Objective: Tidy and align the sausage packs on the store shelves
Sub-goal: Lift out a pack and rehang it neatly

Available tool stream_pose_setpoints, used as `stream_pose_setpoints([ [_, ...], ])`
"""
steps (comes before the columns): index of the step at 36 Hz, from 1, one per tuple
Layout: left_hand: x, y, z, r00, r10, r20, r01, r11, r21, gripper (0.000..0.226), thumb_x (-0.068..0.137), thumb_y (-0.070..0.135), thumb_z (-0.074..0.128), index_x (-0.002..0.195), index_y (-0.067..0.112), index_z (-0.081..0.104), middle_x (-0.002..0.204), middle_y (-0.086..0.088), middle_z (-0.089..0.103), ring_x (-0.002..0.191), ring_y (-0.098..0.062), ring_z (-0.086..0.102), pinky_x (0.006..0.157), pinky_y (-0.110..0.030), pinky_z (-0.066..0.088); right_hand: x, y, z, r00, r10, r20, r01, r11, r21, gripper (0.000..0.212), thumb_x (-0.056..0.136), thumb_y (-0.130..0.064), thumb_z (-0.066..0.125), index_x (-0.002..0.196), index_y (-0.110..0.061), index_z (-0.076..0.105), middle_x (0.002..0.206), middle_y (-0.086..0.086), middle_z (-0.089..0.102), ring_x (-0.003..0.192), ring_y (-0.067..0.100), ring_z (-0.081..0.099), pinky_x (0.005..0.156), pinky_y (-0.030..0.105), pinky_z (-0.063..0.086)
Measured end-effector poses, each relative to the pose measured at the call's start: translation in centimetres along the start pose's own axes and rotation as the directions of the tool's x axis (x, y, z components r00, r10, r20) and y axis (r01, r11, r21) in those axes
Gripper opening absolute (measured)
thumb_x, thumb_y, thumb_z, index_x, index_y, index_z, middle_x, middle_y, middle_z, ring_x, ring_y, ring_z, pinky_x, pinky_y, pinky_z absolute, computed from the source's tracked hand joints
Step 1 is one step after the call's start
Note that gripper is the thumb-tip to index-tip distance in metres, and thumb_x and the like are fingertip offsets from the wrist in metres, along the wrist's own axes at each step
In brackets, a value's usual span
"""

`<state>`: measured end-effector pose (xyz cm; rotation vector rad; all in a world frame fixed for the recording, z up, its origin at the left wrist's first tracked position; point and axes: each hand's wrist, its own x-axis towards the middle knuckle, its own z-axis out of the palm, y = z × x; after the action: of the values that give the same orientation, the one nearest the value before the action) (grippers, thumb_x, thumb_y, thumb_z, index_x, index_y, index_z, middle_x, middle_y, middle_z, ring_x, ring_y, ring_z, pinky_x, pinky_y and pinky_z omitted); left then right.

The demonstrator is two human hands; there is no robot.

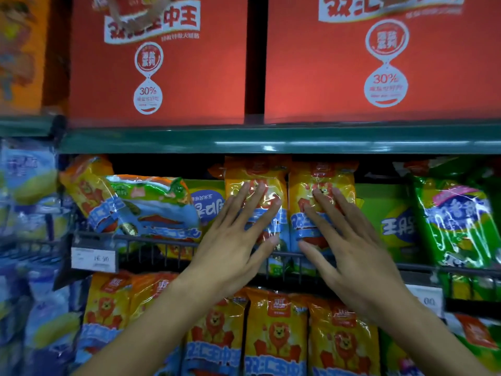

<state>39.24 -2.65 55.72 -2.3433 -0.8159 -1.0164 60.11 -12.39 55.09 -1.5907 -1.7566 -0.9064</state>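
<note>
Two orange sausage packs stand upright side by side on the middle shelf. My left hand [238, 234] lies flat with spread, straight fingers on the left orange pack [254, 175]. My right hand [344, 240] presses the right orange pack [322, 175] the same way. Left of them, a tilted orange pack [86, 183] leans sideways, and a green-and-blue pack [154, 202] lies across it on the wire rail [162, 240]. Green packs [455, 221] stand at the right.
Two large red cartons [189, 77] fill the shelf above the green shelf edge [271, 139]. A row of orange lion packs [273, 335] stands on the lower shelf. Blue packs [29, 185] hang at the left. A price tag [93, 258] is clipped to the rail.
</note>
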Motion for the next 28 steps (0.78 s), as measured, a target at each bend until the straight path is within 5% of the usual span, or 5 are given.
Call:
stream_pose_setpoints([
  [6, -2.9, -1.3, -0.8, 0.993, 0.005, -0.118, -0.023, 0.988, -0.154, 0.053, 0.108, 0.049, 0.037, 0.159, 0.035, 0.031, 0.168, 0.017, 0.016, 0.157, -0.006, 0.007, 0.125, -0.032, 0.018, -0.3, 0.4, 0.4, 0.988, -0.034, -0.151, 0.064, 0.978, 0.2, 0.059, 0.097, -0.059, 0.043, 0.145, -0.026, 0.055, 0.154, -0.013, 0.045, 0.151, 0.012, 0.028, 0.119, 0.042, 0.033],
  [12, -9.9, -4.8, -1.4, 0.918, -0.013, -0.397, -0.08, 0.973, -0.216, 0.033, 0.101, 0.016, 0.06, 0.133, 0.012, 0.065, 0.136, 0.001, 0.062, 0.133, -0.014, 0.056, 0.109, -0.032, 0.048, -0.8, -1.9, 0.1, 0.976, -0.02, -0.216, 0.107, 0.91, 0.4, 0.053, 0.091, -0.042, 0.061, 0.14, -0.023, 0.058, 0.14, -0.01, 0.056, 0.135, 0.014, 0.05, 0.112, 0.032, 0.039],
  [16, -12.6, -8.3, -2.5, 0.84, -0.262, -0.475, 0.085, 0.928, -0.363, 0.029, 0.102, 0.016, 0.063, 0.131, 0.022, 0.062, 0.131, 0.012, 0.06, 0.128, -0.002, 0.055, 0.109, -0.021, 0.043, -0.9, -5.0, 0.6, 0.988, -0.056, -0.143, 0.117, 0.875, 0.47, 0.067, 0.089, -0.051, 0.066, 0.151, -0.043, 0.04, 0.142, -0.034, 0.048, 0.132, -0.013, 0.043, 0.11, 0.01, 0.033],
  [19, -12.6, -10.6, -3.3, 0.809, -0.403, -0.427, 0.145, 0.842, -0.519, 0.043, 0.098, 0.014, 0.064, 0.139, 0.023, 0.054, 0.132, 0.006, 0.06, 0.126, -0.005, 0.057, 0.106, -0.02, 0.045, -0.3, -7.4, 1.3, 0.996, -0.061, -0.07, 0.088, 0.863, 0.498, 0.075, 0.088, -0.048, 0.068, 0.153, -0.049, 0.03, 0.143, -0.035, 0.049, 0.135, -0.012, 0.042, 0.112, 0.023, 0.036],
  [28, -8.8, -15.1, -5.3, 0.931, -0.36, -0.055, 0.183, 0.593, -0.784, 0.068, 0.086, 0.04, 0.07, 0.128, 0.068, 0.024, 0.12, 0.057, 0.045, 0.119, 0.021, 0.05, 0.095, -0.002, 0.043, 4.0, -14.5, 3.6, 0.999, 0.04, -0.022, -0.022, 0.843, 0.538, 0.075, 0.086, -0.052, 0.061, 0.154, -0.045, 0.03, 0.137, -0.039, 0.048, 0.128, -0.015, 0.046, 0.107, 0.011, 0.04],
])
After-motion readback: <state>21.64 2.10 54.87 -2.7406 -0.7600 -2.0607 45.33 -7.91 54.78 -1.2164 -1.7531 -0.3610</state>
